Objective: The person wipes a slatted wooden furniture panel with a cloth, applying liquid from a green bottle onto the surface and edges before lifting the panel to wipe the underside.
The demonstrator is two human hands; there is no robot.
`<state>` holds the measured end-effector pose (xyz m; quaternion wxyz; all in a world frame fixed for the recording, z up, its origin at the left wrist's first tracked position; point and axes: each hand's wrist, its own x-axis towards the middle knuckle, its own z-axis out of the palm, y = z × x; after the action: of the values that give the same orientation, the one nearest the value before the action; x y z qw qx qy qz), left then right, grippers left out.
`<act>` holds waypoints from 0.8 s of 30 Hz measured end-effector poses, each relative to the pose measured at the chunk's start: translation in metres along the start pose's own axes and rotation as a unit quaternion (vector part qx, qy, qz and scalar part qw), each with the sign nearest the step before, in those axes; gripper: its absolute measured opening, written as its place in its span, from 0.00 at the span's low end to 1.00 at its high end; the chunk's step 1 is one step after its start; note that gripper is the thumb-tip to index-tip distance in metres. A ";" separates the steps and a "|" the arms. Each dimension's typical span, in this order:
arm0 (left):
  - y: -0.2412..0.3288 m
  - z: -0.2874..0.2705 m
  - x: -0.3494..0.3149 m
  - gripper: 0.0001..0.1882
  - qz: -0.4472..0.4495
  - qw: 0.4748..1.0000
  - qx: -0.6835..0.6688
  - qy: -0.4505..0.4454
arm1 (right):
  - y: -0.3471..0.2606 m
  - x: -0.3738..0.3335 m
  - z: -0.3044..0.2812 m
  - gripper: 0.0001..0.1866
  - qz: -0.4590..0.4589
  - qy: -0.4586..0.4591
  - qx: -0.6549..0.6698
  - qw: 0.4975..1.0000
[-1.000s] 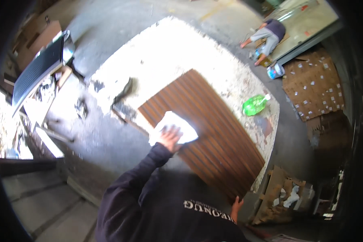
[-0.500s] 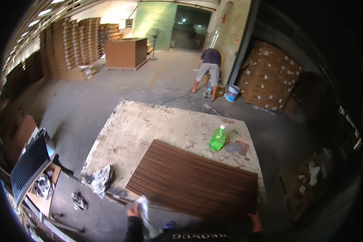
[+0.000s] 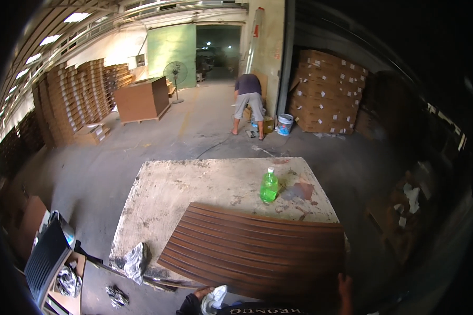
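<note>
A brown grooved panel [image 3: 247, 241] with long parallel ridges lies at a slant on the worn pale work table [image 3: 168, 181], its near edge toward me. At that near edge, my left hand [image 3: 203, 292] is closed on a crumpled white cloth [image 3: 214, 301]. My right hand [image 3: 345, 286] is at the panel's near right corner, in dim light; whether its fingers grip the edge I cannot tell. Beyond the panel a green bottle [image 3: 268, 187] with a white cap stands upright. A grey-white crumpled rag [image 3: 136, 262] lies on the table's near left corner.
At the left, a dark ribbed panel [image 3: 46, 261] leans over a box of rags [image 3: 68, 280]; another rag [image 3: 116, 296] lies on the floor. Ahead, a person [image 3: 248, 100] bends beside a white bucket [image 3: 284, 125]. Stacked cartons [image 3: 327, 93] and a standing fan [image 3: 175, 73] are farther off.
The view has tilted up and shifted, so the table sits lower in it. My left hand, with the cloth, has come closer to the panel's near edge. The right hand stays by the panel's corner.
</note>
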<state>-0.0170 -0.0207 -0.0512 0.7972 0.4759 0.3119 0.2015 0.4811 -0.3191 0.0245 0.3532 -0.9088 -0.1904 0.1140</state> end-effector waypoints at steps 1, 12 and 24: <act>0.004 0.002 0.001 0.19 0.007 0.999 -0.039 -0.009 | -0.002 -0.004 -0.003 0.36 0.008 0.027 -0.017 0.999; 0.024 0.018 0.023 0.20 0.063 0.973 -0.216 0.060 | -0.001 -0.044 -0.048 0.31 0.063 0.187 0.050 0.979; 0.104 0.109 0.175 0.21 0.055 0.990 -0.130 -0.028 | 0.049 -0.021 -0.126 0.26 -0.011 0.398 0.564 0.724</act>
<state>0.1825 0.0665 0.0258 0.8483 0.3904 0.2339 0.2708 0.5186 -0.4365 0.0841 0.8451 -0.5018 0.0567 -0.1754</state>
